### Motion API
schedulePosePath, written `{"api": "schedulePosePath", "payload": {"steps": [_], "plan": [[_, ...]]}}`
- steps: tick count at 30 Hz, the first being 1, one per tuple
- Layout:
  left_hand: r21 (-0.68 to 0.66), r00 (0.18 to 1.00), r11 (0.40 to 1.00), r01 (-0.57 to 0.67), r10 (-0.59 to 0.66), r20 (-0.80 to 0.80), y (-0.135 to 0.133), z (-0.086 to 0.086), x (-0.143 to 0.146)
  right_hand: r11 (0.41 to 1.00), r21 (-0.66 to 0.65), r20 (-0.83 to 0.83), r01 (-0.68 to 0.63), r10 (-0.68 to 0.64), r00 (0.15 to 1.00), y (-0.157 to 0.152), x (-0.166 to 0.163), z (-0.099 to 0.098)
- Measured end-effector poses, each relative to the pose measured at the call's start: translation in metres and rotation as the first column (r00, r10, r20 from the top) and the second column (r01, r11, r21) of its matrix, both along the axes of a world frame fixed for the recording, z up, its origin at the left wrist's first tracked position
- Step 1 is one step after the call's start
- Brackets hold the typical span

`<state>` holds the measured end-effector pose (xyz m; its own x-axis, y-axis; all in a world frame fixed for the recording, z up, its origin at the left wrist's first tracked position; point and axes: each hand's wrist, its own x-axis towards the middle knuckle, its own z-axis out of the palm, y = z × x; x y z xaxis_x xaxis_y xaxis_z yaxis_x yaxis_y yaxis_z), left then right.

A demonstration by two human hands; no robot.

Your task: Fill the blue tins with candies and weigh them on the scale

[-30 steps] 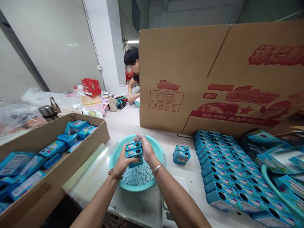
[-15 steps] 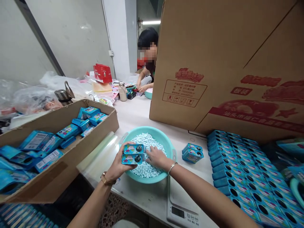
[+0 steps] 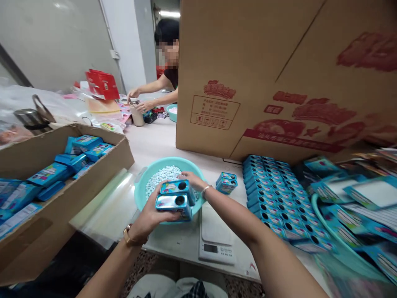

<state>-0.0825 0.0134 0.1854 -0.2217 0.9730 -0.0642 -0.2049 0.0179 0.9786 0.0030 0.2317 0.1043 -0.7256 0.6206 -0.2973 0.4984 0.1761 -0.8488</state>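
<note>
My left hand (image 3: 151, 213) is closed around two small blue printed boxes (image 3: 173, 203), held side by side with round dark holes in their upper faces. They are above the near part of a turquoise basin (image 3: 198, 167). Inside the basin lie many small pale-blue candy-like pellets (image 3: 163, 178). My right hand (image 3: 192, 181) reaches over the basin's right side, just behind the held boxes. Its fingers bend toward the boxes; the tips are hidden, so whether it grips anything cannot be made out. A similar pair of blue boxes (image 3: 226, 183) stands upright right of the basin.
A digital scale (image 3: 217, 252) is by the table's front edge. Rows of blue boxes (image 3: 279, 203) stand right, before a large carton (image 3: 211, 138). An open carton (image 3: 124, 153) of blue boxes is left. Across the table, a person's hands (image 3: 144, 105) touch a bottle (image 3: 137, 118).
The view has swung right. The held boxes have tipped and show more of their sides. My right hand has lifted from the pellets toward the boxes. The other person has reached to the bottle.
</note>
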Motion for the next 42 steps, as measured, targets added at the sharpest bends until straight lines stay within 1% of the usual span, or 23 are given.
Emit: {"api": "schedulePosePath", "payload": {"steps": [1, 3, 5, 8, 10, 12, 15, 18, 21, 24, 27, 30, 33, 36, 38, 42], "plan": [[-0.01, 0.997, 0.997, 0.071, -0.071, 0.002, 0.0, 0.001, 0.014, 0.996, -0.089, -0.015, 0.01, -0.011, 1.0, 0.007, 0.001, 0.003], [-0.027, 0.979, 0.978, 0.205, -0.205, 0.011, 0.003, -0.007, 0.044, 0.97, -0.243, -0.046, 0.027, -0.04, 0.998, 0.02, 0.004, 0.009], [-0.021, 0.955, 0.955, 0.295, -0.295, 0.017, 0.01, -0.023, 0.072, 0.933, -0.356, -0.076, 0.039, -0.071, 0.995, 0.029, 0.007, 0.014], [0.023, 0.942, 0.942, 0.335, -0.335, -0.02, 0.026, -0.053, 0.103, 0.885, -0.463, -0.094, 0.047, -0.102, 0.99, 0.033, 0.011, 0.017], [0.041, 0.938, 0.939, 0.342, -0.339, -0.067, 0.037, -0.068, 0.113, 0.862, -0.505, -0.092, 0.047, -0.108, 0.99, 0.032, 0.013, 0.015], [0.054, 0.925, 0.927, 0.37, -0.363, -0.11, 0.045, -0.078, 0.116, 0.845, -0.533, -0.095, 0.038, -0.104, 0.99, 0.033, 0.014, 0.011], [0.052, 0.904, 0.911, 0.409, -0.396, -0.163, 0.052, -0.088, 0.113, 0.831, -0.557, -0.116, 0.013, -0.094, 0.989, 0.035, 0.014, 0.007], [0.007, 0.895, 0.91, 0.415, -0.406, -0.186, 0.053, -0.097, 0.109, 0.813, -0.582, -0.141, -0.009, -0.09, 0.986, 0.037, 0.015, 0.008], [-0.007, 0.893, 0.919, 0.394, -0.385, -0.232, 0.05, -0.103, 0.108, 0.775, -0.632, -0.163, -0.032, -0.092, 0.982, 0.033, 0.015, 0.012], [-0.038, 0.889, 0.918, 0.394, -0.392, -0.236, 0.041, -0.104, 0.107, 0.724, -0.689, -0.175, -0.037, -0.116, 0.978, 0.029, 0.014, 0.014], [-0.085, 0.891, 0.926, 0.368, -0.378, -0.252, 0.022, -0.1, 0.099, 0.675, -0.738, -0.162, -0.005, -0.169, 0.972, 0.028, 0.013, 0.013], [-0.105, 0.894, 0.942, 0.318, -0.335, -0.297, -0.006, -0.096, 0.08, 0.622, -0.782, -0.144, 0.032, -0.23, 0.962, 0.032, 0.015, 0.012], [-0.113, 0.9, 0.969, 0.218, -0.244, -0.362, -0.035, -0.1, 0.058, 0.559, -0.827, -0.143, 0.058, -0.309, 0.94, 0.034, 0.019, 0.012], [-0.134, 0.903, 0.988, 0.077, -0.126, -0.41, -0.053, -0.112, 0.047, 0.492, -0.866, -0.136, 0.092, -0.409, 0.902, 0.033, 0.02, 0.012], [-0.151, 0.916, 0.988, 0.017, -0.076, -0.394, -0.056, -0.122, 0.047, 0.479, -0.873, -0.141, 0.093, -0.428, 0.893, 0.031, 0.018, 0.012], [-0.169, 0.951, 0.983, -0.072, 0.017, -0.308, -0.043, -0.139, 0.058, 0.505, -0.862, -0.185, 0.042, -0.391, 0.901, 0.026, 0.013, 0.016]]}}
